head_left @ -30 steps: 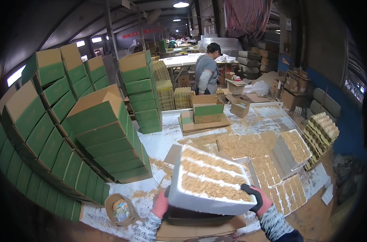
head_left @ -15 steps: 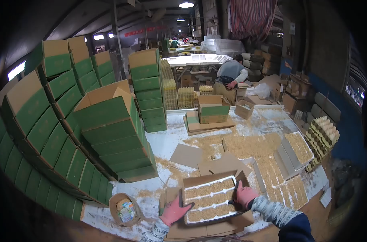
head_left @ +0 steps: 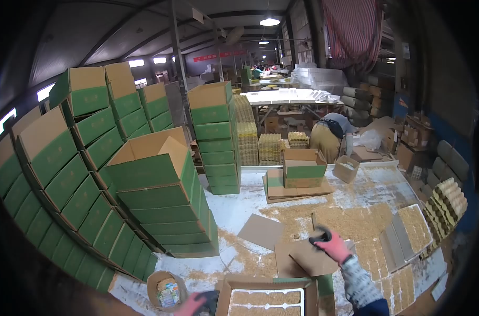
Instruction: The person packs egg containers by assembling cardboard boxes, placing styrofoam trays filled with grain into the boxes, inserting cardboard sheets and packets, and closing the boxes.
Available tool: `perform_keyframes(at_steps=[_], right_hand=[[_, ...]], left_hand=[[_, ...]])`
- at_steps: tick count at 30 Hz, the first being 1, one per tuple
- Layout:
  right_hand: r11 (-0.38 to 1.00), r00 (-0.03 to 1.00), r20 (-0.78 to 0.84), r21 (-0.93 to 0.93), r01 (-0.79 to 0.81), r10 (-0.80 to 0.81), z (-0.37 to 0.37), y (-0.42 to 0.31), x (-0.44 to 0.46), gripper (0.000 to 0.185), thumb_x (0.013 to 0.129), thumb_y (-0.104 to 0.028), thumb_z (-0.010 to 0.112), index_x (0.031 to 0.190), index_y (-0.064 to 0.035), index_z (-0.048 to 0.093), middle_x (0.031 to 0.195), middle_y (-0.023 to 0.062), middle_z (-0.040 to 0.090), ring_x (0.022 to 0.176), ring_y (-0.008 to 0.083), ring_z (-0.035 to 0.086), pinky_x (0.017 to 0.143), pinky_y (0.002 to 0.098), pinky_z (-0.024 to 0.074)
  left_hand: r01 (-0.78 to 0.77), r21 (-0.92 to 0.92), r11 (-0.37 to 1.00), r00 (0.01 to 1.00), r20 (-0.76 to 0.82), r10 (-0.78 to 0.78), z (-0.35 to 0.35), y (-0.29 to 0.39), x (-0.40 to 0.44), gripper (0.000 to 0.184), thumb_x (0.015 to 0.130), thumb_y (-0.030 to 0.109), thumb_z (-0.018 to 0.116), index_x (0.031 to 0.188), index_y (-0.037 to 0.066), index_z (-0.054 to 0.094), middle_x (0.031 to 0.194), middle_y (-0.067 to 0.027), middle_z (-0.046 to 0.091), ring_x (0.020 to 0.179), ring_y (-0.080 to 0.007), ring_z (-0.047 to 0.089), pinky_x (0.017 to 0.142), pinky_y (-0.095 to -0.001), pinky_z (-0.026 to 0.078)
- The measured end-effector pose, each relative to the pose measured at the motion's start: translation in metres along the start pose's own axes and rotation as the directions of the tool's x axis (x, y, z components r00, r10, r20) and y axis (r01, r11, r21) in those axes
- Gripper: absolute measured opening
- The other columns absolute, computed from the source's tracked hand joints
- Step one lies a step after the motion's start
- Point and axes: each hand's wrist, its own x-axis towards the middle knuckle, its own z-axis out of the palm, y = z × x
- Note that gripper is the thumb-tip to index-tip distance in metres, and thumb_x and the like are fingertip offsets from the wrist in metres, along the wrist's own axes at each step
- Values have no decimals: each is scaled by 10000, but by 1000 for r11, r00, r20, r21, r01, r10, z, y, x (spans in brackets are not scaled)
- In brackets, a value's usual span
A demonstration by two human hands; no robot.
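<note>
At the bottom of the view, a brown carton point(head_left: 312, 298) holds a white foam tray point(head_left: 268, 291) whose slots are filled with sawdust-like grain. My left hand point(head_left: 196, 304), in a pink glove with dark fingertips, is beside the carton's left wall, smeared by motion; its grip does not show clearly. Further forward and right, my right hand point(head_left: 334, 246) has its gloved fingers curled at the upper edge of a brown cardboard sheet point(head_left: 315, 262), which looks slightly raised over other cardboard. The fingertips are blurred.
Stacked green cartons point(head_left: 165, 205) tower on the left. A small box of packets point(head_left: 168, 294) sits near my left hand. Grain-filled trays point(head_left: 397, 289) lie to the right, by stacked egg trays point(head_left: 443, 213). Across the table stands an open green carton point(head_left: 304, 171); beyond it a person point(head_left: 326, 138) bends over.
My right hand has let go of the tray and moved forward to the cardboard. The tray and carton sit lower in view, and the view has tilted up. The person behind bends lower.
</note>
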Motion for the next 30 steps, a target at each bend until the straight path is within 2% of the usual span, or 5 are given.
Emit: perform_keyframes(at_steps=[5, 11, 18, 25, 30], right_hand=[[552, 847, -165, -692, -464, 505, 41, 244, 40, 1341, 503, -675, 706, 1406, 28, 6, 1442, 269, 100, 1332, 404, 137, 1098, 417, 163], [548, 862, -302, -674, -494, 407, 41, 241, 32, 1286, 469, -563, 787, 1396, 9, 102, 1303, 232, 367, 1196, 343, 403, 972, 375, 379], [736, 944, -261, -595, -323, 203, -27, 221, 26, 512, 570, -371, 785, 948, -56, 641, 957, 124, 605, 995, 281, 541, 870, 392, 441], [810, 870, -479, -552, -199, -113, -56, 165, -21, 308, 684, -221, 716, 961, -129, 618, 892, 116, 625, 869, 304, 580, 776, 418, 440], [758, 840, -458, -646, -89, -291, -77, 138, -67, 382, 728, -218, 681, 1080, -123, 567, 921, 108, 619, 861, 308, 576, 773, 430, 426]], left_hand=[[481, 678, 555, 557, -726, 404, -81, -144, 59, 530, 804, 366, 628, 1136, -34, 525, 1081, -203, 593, 991, -315, 575, 848, -366, 452], [459, 178, 871, 674, -708, -210, -88, -155, 44, 520, 779, 361, 656, 1105, -29, 548, 1030, -238, 605, 961, -353, 591, 832, -402, 470], [430, 294, 853, 745, -650, -151, -115, -252, 57, 585, 606, 301, 767, 1072, 2, 579, 1054, -219, 605, 995, -327, 588, 843, -365, 476], [686, 380, 620, 561, -819, -119, -94, -211, 62, 716, 596, 396, 742, 1143, 6, 494, 1157, -194, 540, 1081, -308, 526, 943, -372, 412], [590, 561, 580, 754, -639, -148, -108, -200, 42, 457, 774, 284, 553, 1151, 31, 507, 1133, -188, 561, 1072, -330, 529, 915, -410, 420]])
